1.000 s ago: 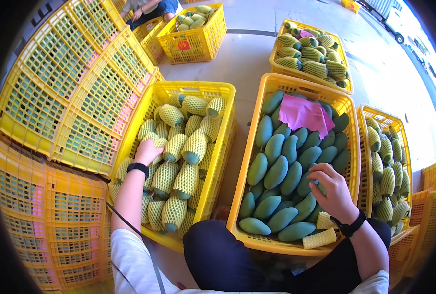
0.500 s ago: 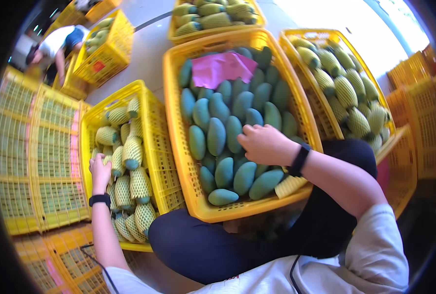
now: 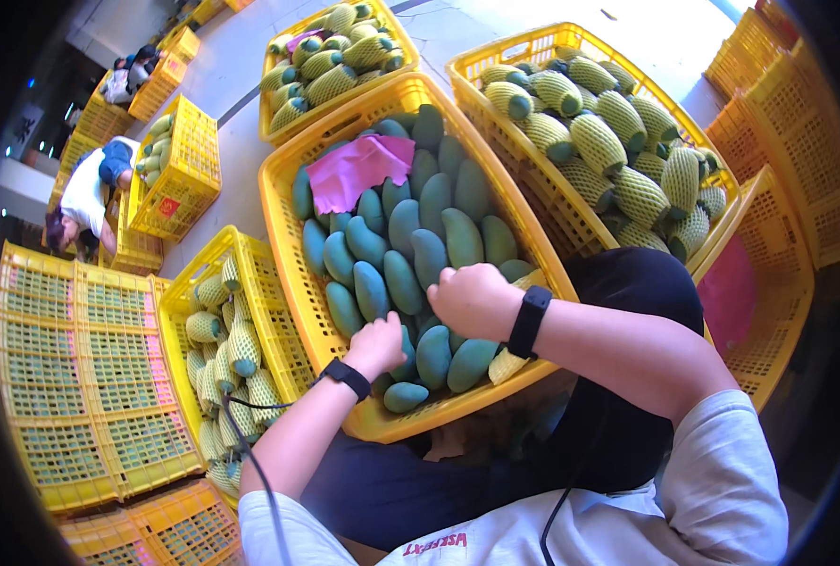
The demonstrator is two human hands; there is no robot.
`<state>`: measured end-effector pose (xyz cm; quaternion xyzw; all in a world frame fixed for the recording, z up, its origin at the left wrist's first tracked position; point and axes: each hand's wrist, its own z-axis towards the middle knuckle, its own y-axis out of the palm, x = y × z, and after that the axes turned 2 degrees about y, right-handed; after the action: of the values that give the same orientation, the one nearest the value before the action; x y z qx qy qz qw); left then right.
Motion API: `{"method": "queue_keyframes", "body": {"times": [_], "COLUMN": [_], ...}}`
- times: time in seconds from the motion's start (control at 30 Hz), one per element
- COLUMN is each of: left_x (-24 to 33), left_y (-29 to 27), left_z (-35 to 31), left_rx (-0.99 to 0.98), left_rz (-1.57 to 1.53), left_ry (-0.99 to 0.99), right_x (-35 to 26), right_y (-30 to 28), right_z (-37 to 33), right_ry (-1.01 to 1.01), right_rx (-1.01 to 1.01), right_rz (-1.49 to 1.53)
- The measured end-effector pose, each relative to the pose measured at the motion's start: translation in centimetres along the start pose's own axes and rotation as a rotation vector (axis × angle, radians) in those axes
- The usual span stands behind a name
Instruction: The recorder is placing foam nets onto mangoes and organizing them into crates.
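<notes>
The left hand (image 3: 378,345), fingers curled, and the right hand (image 3: 474,300), fingers drawn in narrow, are near each other among the green mangoes (image 3: 402,283) in the middle crate (image 3: 420,421); I cannot tell whether either grips one. A pink sheet (image 3: 360,170) lies over the far mangoes, and net-sleeved mangoes (image 3: 597,144) fill the right crate (image 3: 533,191) beside it.

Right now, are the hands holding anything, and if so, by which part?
It cannot be told: the left hand and right hand are over the unwrapped green mangoes, but any hold is hidden from view.
</notes>
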<state>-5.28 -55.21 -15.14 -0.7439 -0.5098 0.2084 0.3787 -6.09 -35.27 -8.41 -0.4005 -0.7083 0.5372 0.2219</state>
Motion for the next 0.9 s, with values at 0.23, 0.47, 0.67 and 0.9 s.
{"method": "queue_keyframes", "body": {"times": [0.23,0.47,0.67,0.9], "left_x": [-0.8,-2.3,-2.9,-1.4], "left_y": [5.8,-2.7,-12.5,-11.3], "left_z": [0.7,-0.6,-6.1,-8.1], "left_rx": [0.182,0.512,0.688,0.469], "left_rz": [-0.466,-0.733,-1.705,-2.756], "left_ry": [-0.064,-0.198,0.220,0.691], "right_x": [-0.4,1.6,1.9,0.7], "right_y": [-2.3,-3.1,-1.6,3.5], "right_z": [-0.7,0.6,1.8,1.6], "right_ry": [-0.083,0.076,0.241,0.227], "right_rx": [-0.132,-0.144,-0.403,-0.165], "right_rz": [0.050,0.111,-0.033,-0.262]}}
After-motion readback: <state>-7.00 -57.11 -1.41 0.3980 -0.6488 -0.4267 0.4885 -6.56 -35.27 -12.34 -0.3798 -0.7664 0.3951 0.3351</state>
